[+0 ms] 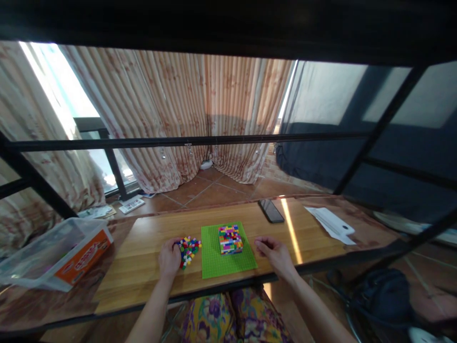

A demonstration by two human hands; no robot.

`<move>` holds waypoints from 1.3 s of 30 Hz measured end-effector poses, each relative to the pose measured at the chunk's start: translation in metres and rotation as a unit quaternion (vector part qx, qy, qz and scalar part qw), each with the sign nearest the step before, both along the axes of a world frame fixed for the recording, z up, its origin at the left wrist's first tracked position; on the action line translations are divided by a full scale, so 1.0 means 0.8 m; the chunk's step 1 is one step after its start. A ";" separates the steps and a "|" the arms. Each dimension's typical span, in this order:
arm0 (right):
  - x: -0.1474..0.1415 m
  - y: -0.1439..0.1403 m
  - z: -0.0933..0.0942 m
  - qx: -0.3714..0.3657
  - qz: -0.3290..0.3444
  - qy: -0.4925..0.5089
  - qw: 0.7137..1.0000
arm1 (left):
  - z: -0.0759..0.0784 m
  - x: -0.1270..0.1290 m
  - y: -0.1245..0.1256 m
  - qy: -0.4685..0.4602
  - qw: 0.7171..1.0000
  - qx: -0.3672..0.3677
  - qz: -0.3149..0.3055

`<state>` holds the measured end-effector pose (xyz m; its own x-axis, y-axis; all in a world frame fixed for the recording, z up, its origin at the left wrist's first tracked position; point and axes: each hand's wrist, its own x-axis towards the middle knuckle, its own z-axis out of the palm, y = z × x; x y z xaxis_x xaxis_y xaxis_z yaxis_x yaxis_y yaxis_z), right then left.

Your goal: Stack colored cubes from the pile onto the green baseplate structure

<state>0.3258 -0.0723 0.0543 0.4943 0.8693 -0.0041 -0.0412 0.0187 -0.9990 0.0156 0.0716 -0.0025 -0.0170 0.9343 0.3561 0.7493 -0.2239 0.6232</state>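
My left hand [170, 257] is at the left edge of a loose heap of small toy bricks [190, 247] in many colours. Its fingers are curled in against the heap, and whatever they pinch is hidden. A block built of stacked multicoloured bricks [231, 239] stands upright on a green baseplate [212, 264], right of the plate's middle. Just past the plate's right edge is my right hand [276, 255], apart from the block. Its thumb and fingers are drawn together; anything between them is too small to make out.
A black phone [271, 211] lies behind the baseplate on the wooden board [143, 257]. White paper with a white object [332, 224] lies at the right. A clear plastic box with an orange label [84, 257] stands at the left. Dark metal bars [228, 140] cross ahead and overhead.
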 end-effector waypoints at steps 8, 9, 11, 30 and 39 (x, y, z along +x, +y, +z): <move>-0.007 0.024 -0.014 0.005 -0.013 -0.039 0.999 | -0.006 0.000 0.006 0.000 1.000 -0.021 0.004; -0.007 0.030 -0.016 0.010 -0.013 -0.043 0.999 | -0.006 0.000 0.006 0.001 1.000 -0.024 0.004; -0.008 0.041 -0.021 0.020 -0.018 -0.049 0.998 | -0.007 -0.001 0.006 0.001 1.000 -0.028 0.003; -0.020 0.109 -0.054 0.021 0.023 0.009 0.999 | -0.014 -0.001 0.006 -0.032 0.999 -0.035 0.005; -0.016 0.113 -0.064 0.002 0.029 0.029 0.999 | -0.014 0.002 0.002 -0.048 0.998 -0.044 0.008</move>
